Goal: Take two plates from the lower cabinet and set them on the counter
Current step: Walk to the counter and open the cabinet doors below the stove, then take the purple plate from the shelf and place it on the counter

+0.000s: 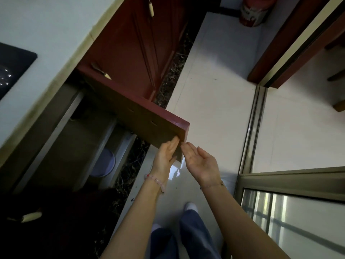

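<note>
Red wood is filling the middle of my view: the cabinet door [141, 116] is standing wide open, swung out over the pale tiled floor [214, 90]. My left hand [165, 157] is lying flat against the inner face of the door near its free edge, fingers straight and together, gripping nothing. My right hand [202, 161] is hovering just beside that edge, palm up and fingers loosely spread, also holding nothing; whether its fingertips are touching the door I cannot tell. A bead bracelet [155, 181] is sitting on my left wrist and a thin chain [212, 186] on my right.

Behind the door the lower cabinet [61, 135] is lying open and dim. Deep inside it, something round and pale blue [104, 162] is showing between metal rack rails, possibly a plate, though it is too dark and blurred to be sure. The white tabletop [46, 40] is running along the upper left above the cabinet, with a black hob [11, 68] set into it. My legs in blue trousers [186, 238] are showing at the bottom.
</note>
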Action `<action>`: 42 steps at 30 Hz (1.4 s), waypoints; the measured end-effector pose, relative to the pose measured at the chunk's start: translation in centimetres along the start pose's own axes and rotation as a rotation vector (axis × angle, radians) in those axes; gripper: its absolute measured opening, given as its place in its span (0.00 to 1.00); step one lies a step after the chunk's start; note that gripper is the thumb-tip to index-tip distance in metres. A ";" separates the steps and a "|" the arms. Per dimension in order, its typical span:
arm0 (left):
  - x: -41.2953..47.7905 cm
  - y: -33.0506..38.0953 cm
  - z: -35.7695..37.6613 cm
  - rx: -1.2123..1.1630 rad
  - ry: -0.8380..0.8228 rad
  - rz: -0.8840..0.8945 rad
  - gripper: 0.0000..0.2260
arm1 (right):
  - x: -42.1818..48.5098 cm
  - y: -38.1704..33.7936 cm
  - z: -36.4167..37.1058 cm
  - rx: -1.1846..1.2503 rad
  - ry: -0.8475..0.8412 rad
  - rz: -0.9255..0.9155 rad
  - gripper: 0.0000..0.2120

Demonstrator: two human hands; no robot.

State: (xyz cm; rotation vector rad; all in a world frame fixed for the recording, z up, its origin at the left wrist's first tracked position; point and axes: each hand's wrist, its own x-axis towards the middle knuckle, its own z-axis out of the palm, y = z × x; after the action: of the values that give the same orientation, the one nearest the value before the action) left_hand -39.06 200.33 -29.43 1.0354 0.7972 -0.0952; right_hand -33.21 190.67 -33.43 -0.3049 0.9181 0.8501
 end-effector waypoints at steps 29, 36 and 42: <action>-1.3 -3.8 -10.7 -0.293 0.432 -0.015 0.13 | 6.1 -3.5 3.9 -0.315 -0.318 -0.227 0.42; -1.9 -4.9 -14.7 -0.317 0.447 0.023 0.15 | 8.0 3.2 1.1 -0.592 -0.124 -0.171 0.22; -1.2 -6.0 -19.0 -0.332 0.486 0.049 0.11 | 10.6 9.8 -0.3 -0.897 -0.093 -0.112 0.16</action>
State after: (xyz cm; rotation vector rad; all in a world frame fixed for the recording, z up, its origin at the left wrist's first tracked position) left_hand -52.85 211.92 -38.07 0.7657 1.1802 0.3337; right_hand -37.43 202.20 -40.95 -1.0693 0.3767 1.1254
